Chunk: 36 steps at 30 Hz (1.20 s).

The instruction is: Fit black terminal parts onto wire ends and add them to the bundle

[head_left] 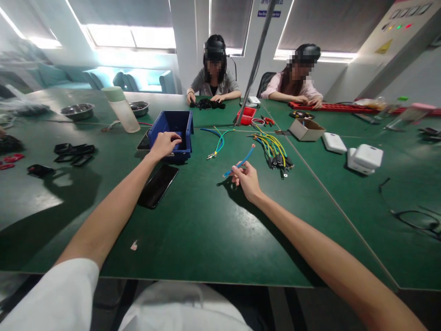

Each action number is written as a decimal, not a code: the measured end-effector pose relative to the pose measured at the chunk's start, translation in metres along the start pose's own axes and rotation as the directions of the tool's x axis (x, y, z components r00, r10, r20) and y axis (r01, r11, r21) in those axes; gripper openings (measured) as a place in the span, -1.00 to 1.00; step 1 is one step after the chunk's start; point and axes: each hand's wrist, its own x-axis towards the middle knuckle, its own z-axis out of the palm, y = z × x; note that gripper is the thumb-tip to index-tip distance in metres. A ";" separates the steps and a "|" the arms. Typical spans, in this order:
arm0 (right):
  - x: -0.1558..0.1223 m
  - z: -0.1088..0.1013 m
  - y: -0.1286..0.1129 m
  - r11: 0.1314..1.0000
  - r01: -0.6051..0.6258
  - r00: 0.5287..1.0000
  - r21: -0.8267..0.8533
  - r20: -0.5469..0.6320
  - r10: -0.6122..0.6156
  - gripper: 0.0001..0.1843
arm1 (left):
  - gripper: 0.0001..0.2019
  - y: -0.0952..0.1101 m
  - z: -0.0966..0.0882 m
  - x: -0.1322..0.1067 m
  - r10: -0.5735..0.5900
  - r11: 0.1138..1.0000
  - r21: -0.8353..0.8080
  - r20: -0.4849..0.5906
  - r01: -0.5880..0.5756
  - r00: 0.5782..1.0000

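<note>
My left hand [165,143] reaches over the near rim of a blue plastic bin [172,120], its fingers curled together; whatever they may pinch is too small to make out. Over the table's middle, my right hand [246,178] grips a short blue wire [245,157] between thumb and fingers, with bare copper at its upper end. Beyond it and to the right lies a bundle of yellow, green and blue wires [275,148] with black sleeves and metal lugs. A smaller set of blue and green wires [218,141] rests between the bin and that bundle.
A black phone [159,186] lies before the bin, and a frosted bottle [124,110] stands behind it. To the right are a cardboard box [306,130], white devices [367,157] and eyeglasses [416,219]. A metal pole [257,64] rises mid-table. Two people sit across the table.
</note>
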 end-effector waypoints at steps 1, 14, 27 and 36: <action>0.000 -0.001 0.001 1.000 0.003 1.000 0.003 -0.009 -0.003 -0.60 | -0.75 0.002 -0.001 -0.001 -0.009 1.000 0.005 -0.024 0.009 1.000; 0.000 -0.001 -0.003 0.996 -0.020 0.999 0.090 -0.041 0.024 -0.62 | -0.63 0.039 0.003 -0.035 -0.119 0.990 0.037 -0.279 0.135 0.953; -0.001 -0.001 -0.007 0.993 -0.029 0.998 0.116 -0.059 0.036 -0.65 | -0.67 0.071 0.006 -0.069 -0.051 0.996 -0.085 -0.301 0.027 0.952; -0.001 -0.001 -0.004 0.997 -0.006 0.994 0.082 -0.112 0.016 -0.66 | -0.77 0.121 0.016 -0.081 0.069 0.974 -0.192 -0.237 -0.117 0.969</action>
